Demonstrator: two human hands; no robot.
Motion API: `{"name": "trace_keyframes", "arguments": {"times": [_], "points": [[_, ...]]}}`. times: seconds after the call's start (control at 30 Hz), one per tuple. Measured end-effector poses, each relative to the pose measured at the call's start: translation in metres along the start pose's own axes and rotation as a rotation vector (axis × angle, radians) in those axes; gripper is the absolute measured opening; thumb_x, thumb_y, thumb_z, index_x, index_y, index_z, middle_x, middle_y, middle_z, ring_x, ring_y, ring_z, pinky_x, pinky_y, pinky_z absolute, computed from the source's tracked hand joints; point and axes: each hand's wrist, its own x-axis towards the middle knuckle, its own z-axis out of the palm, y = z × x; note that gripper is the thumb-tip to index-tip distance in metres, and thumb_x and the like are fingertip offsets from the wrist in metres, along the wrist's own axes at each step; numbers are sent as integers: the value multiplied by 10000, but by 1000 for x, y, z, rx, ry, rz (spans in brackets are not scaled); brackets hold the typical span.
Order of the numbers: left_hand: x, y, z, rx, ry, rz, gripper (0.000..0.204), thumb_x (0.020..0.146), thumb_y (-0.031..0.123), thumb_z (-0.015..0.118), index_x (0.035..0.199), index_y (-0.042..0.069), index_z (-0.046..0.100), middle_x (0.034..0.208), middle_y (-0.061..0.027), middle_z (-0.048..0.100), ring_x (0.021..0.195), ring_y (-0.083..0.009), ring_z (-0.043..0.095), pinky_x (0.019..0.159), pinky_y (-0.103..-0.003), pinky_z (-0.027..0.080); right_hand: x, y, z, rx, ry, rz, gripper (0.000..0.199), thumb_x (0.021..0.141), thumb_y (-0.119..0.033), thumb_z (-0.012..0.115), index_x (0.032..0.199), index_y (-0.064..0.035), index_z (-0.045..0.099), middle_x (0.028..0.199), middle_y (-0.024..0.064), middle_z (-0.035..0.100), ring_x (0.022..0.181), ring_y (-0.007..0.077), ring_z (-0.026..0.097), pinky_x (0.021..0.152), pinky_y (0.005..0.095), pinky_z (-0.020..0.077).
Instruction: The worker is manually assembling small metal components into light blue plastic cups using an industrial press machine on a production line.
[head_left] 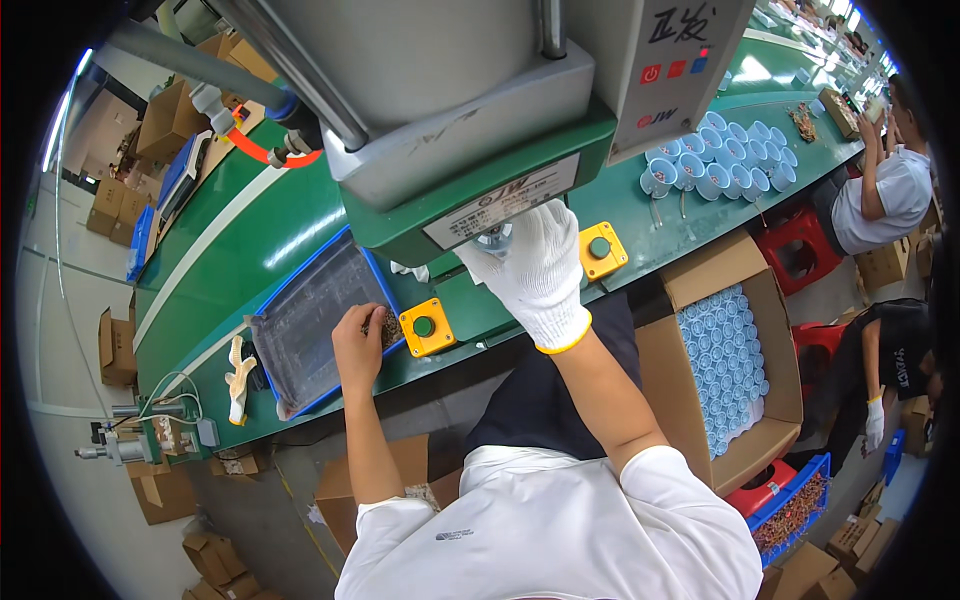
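Note:
My bare left hand [358, 345] rests at the right edge of a blue-rimmed tray [320, 255], its fingers curled in beside a small heap of tiny brown parts [391, 328]. What those fingers hold, if anything, is hidden. In a white knit glove with a yellow cuff, my right hand [540, 275] reaches under the green head of a press [480, 205]. Its fingers close about a small shiny, clear-looking piece [493, 240], mostly covered by the glove and the press head.
Yellow boxes with green buttons, one left [428, 327] and one right [602, 250], flank the press. Several light-blue cups [712, 180] stand on the green bench. A carton [665, 395] of cups is at my right. A spare glove [238, 380] lies left; co-workers sit at right.

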Motion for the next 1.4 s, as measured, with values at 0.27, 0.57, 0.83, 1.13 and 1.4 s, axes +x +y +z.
{"name": "trace_keyframes", "arguments": {"times": [0.27,0.57,0.83,1.13,1.4], "points": [[-24,27,10,-80,221,274,54,982,36,748,997,-14,734,1073,-177,757,1020,-406,714,909,-467,571,14,5,-30,268,-182,24,452,760,-245,927,1092,-26,712,912,120,707,815,348,698,773,470,564],[-40,45,52,92,318,446,36,976,38,710,970,3,714,980,-166,712,991,-421,657,920,-535,517,-63,112,-56,67,11,-133,139,857,-133,739,984,-79,751,914,120,714,862,382,701,808,483,558],[-20,66,36,-93,102,289,176,1053,95,655,916,-16,642,896,-172,643,933,-396,597,838,-510,474,-78,151,-36,619,164,432,184,977,-125,687,1094,-11,773,1052,148,789,981,325,744,898,418,588],[18,108,65,82,35,433,118,1063,69,648,1010,-25,601,964,-178,617,979,-405,590,866,-504,473,-79,160,-39,594,37,405,193,995,-140,677,1096,-11,779,1036,152,792,956,303,750,885,397,587],[12,102,57,-142,-4,231,112,1002,37,728,1061,-28,659,1025,-173,695,980,-397,670,881,-460,526,-75,161,-41,582,39,375,196,975,-91,665,1123,-14,770,1038,152,792,955,323,756,894,431,598]]}}
